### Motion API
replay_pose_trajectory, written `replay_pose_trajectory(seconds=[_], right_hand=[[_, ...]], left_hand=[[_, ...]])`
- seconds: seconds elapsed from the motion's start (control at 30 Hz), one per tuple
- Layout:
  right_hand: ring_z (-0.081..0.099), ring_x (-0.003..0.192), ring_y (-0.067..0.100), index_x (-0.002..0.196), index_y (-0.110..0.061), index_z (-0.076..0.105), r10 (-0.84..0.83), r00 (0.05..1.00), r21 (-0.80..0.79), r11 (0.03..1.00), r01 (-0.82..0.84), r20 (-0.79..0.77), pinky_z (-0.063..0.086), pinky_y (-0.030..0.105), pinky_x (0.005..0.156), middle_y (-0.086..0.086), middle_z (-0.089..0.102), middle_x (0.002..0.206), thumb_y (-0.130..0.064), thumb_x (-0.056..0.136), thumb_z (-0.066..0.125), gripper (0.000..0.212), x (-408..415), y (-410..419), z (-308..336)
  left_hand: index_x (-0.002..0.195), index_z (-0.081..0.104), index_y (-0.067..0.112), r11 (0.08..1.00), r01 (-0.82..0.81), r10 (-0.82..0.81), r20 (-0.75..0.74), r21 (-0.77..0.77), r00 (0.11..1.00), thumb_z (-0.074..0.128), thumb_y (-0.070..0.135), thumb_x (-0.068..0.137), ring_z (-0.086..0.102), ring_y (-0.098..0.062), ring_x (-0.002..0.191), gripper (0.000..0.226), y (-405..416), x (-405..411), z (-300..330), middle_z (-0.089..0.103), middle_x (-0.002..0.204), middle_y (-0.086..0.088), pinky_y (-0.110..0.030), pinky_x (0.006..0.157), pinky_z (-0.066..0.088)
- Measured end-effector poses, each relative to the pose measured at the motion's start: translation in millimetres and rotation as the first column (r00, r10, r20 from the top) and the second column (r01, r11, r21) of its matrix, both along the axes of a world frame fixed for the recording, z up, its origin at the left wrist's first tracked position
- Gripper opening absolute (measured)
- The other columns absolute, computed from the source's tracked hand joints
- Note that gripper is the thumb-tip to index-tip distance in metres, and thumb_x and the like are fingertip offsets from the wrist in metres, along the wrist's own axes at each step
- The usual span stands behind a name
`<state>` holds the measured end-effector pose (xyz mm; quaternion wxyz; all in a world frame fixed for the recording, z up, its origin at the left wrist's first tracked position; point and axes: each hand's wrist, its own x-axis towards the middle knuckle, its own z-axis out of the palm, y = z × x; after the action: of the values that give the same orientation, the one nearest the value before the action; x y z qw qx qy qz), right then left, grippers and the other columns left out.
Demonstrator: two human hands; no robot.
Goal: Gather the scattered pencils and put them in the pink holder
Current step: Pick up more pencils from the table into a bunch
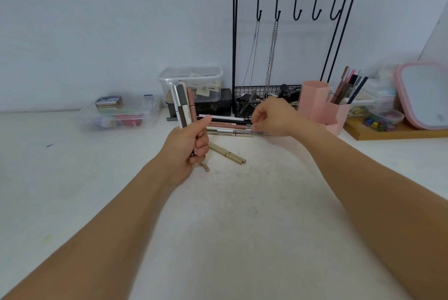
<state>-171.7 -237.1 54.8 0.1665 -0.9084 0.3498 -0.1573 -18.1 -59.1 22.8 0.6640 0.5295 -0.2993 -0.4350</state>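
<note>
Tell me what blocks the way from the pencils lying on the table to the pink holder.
Nothing visible does. The pencils on the table lie left of the pink holder, with only the right hand between them.

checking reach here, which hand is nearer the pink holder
Right. The right hand is just beside the pink holder, at its left, pinching a pencil from the row on the table. The left hand is further left, gripping a bundle of pencils upright.

I can read no text anywhere. The pencils (183,106) in my left grip (188,147) show only blurred marks, and the paper slips in the clear box (191,81) near the surface's far edge are too small to read.
</note>
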Motion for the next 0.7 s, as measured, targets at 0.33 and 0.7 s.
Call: replay_pose_trajectory(seconds=[0.33,0.7], right_hand=[[0.060,0.075,0.011,0.089,-0.009,0.079,0.036,0.996,-0.078,0.996,-0.042,-0.082,0.044,0.023,0.073,-0.004,0.068,0.077,-0.007,0.084,0.077,0.006,5.2,-2.9,-15.8],[0.065,0.058,0.008,0.093,-0.004,0.072,0.117,0.954,0.397,0.890,-0.224,0.277,0.054,0.021,0.062,0.008,0.072,0.074,-0.006,0.092,0.070,0.004,3.6,23.6,18.9]], left_hand=[[0.062,0.038,0.023,0.994,-0.102,0.099,0.076,0.046,0.992,0.065,0.029,0.097,0.027,-0.009,0.039,0.045,-1.5,1.4,-2.1,0.030,0.048,0.006,-0.018,0.034,0.019],[0.075,0.050,0.019,1.000,0.001,0.000,-0.023,0.030,1.000,0.068,0.042,0.092,0.035,-0.008,0.043,0.034,-0.6,-2.3,-1.4,0.038,0.056,0.003,-0.017,0.034,0.022]])
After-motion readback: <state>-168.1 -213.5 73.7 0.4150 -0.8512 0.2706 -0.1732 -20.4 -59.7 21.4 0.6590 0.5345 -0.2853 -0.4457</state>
